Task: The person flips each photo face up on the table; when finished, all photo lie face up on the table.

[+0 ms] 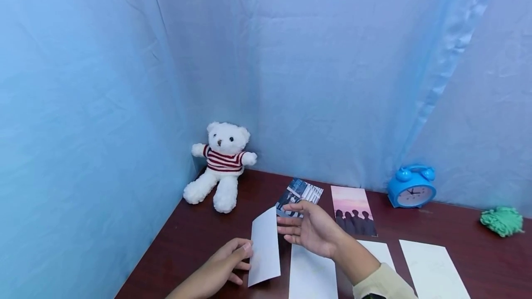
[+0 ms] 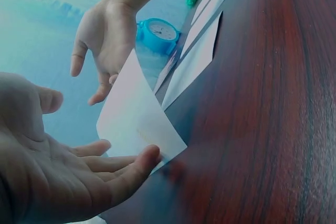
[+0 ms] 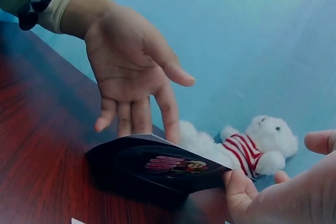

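Observation:
A card (image 1: 264,248) stands tilted between the two hands, its plain white face showing in the head view. Its other face (image 3: 168,163), dark with a pink and yellow print, shows in the right wrist view. At the card's left edge is my left hand (image 1: 226,262), fingers extended and fingertips at the edge; the thumb (image 2: 50,99) stands apart from it. My right hand (image 1: 313,232) reaches in from the other side, palm turned inward and fingers loosely straight. Its fingertips are right by the card's upper edge, partly hidden behind the card in both wrist views.
White cards (image 1: 312,273) (image 1: 432,269) lie in a row on the dark wooden table (image 1: 199,239). Behind them lie a city-like picture card (image 1: 311,194) and a pink picture card (image 1: 352,204). A white teddy bear (image 1: 224,167), blue alarm clock (image 1: 412,188) and green bundle (image 1: 502,221) line the curtain.

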Tool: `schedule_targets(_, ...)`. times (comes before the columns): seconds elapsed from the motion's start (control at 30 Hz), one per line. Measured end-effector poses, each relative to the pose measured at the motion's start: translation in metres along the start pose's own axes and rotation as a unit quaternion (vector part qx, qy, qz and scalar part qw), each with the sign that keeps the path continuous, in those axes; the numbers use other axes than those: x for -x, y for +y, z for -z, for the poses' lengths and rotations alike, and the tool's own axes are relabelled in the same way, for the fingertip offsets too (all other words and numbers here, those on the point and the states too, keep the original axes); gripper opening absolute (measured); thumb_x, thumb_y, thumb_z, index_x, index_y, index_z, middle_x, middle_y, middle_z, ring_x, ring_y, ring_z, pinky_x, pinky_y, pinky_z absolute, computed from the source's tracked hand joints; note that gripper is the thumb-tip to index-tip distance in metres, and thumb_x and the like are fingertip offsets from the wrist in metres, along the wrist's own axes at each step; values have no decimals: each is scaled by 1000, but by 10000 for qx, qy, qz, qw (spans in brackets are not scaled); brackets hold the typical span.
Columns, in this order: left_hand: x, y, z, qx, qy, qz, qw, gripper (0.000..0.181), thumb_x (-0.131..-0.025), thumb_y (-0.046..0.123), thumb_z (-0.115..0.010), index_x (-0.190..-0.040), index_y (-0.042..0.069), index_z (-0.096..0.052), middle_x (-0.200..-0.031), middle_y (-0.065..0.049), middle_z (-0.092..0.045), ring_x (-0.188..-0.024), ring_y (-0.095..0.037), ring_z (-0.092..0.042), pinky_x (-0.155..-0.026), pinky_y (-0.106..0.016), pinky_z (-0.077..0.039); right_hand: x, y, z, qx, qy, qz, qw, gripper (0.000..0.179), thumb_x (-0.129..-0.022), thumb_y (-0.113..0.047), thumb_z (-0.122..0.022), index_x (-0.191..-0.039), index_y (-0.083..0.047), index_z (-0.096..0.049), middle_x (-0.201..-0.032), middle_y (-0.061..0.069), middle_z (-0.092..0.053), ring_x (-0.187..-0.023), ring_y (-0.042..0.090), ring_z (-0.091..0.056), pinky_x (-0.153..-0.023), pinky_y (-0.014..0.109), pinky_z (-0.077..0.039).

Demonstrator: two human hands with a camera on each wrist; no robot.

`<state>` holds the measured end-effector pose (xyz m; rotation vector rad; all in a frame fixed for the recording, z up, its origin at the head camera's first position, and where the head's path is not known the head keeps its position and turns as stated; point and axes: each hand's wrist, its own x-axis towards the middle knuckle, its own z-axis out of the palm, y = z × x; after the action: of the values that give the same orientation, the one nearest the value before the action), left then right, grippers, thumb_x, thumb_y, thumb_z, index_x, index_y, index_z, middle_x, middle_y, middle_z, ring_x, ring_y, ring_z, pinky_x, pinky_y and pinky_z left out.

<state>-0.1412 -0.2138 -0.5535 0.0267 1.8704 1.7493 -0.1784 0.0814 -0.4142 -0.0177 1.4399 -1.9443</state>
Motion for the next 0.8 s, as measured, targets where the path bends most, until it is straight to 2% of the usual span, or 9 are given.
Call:
schedule_targets(0.03, -1, 1, 0, 157, 64, 39, 9998, 71, -103, 67, -54, -150, 15, -50, -145, -12, -64, -117, -22, -71, -78, -44, -63, 1, 0, -1, -28, -13, 14, 10000, 54, -108, -36, -38, -152, -5, -30, -144, 20, -56, -131, 32, -59, -100, 33, -53)
schedule_targets(0.1, 11, 18, -9, 28, 154, -158, 9998, 71, -105, 65, -51, -152, 11, -49, -145, -13, -64, -118, -22, -70, -81, -43, -63, 2, 0, -3, -71, -44, 41, 10000, 57, -109, -36, -38, -155, -4, -26, -145, 21, -55, -133, 33, -59, -103, 35, -52)
schedule_targets(0.27, 61, 86, -45, -313, 428, -730, 9959, 70, -111, 53, -45, -154, -3, -42, -150, -25, -58, -128, -32, -66, -86, -41, -62, 3, 1, -8, -266, -125, 49, 9996, 62, -109, -37, -38, -157, -3, -20, -155, 27, -46, -142, 38, -53, -111, 39, -48)
schedule_targets(0.3, 68, 95, -51, -307, 470, -818, 9951, 69, -112, 49, -45, -153, -5, -41, -150, -28, -57, -129, -35, -65, -86, -41, -61, 3, 2, -9, -326, -151, 40, 9993, 62, -109, -37, -38, -157, -3, -20, -156, 28, -45, -143, 39, -52, -111, 39, -48)
schedule_targets(0.37, 78, 107, -59, -279, 515, -762, 9954, 65, -113, 46, -44, -154, -4, -41, -151, -28, -56, -132, -37, -63, -88, -42, -60, 3, 3, -12, -454, -192, 7, 9988, 61, -109, -37, -38, -157, -3, -21, -157, 28, -43, -143, 38, -51, -111, 39, -48)
schedule_targets(0.53, 82, 112, -67, -290, 504, -680, 9960, 63, -114, 45, -41, -154, -3, -42, -153, -28, -55, -133, -38, -62, -91, -45, -60, 2, 5, -20, -837, -270, -86, 9961, 59, -108, -34, -39, -155, -3, -23, -154, 26, -43, -134, 32, -54, -108, 37, -51)
schedule_targets(0.8, 84, 112, -68, -281, 479, -1040, 9930, 62, -114, 42, -44, -156, -3, -39, -153, -30, -53, -136, -41, -60, -92, -43, -60, 4, 8, -30, -1291, -390, -14, 9909, 48, -107, -30, -38, -147, -4, -29, -156, 28, -40, -133, 30, -56, -117, 42, -48)
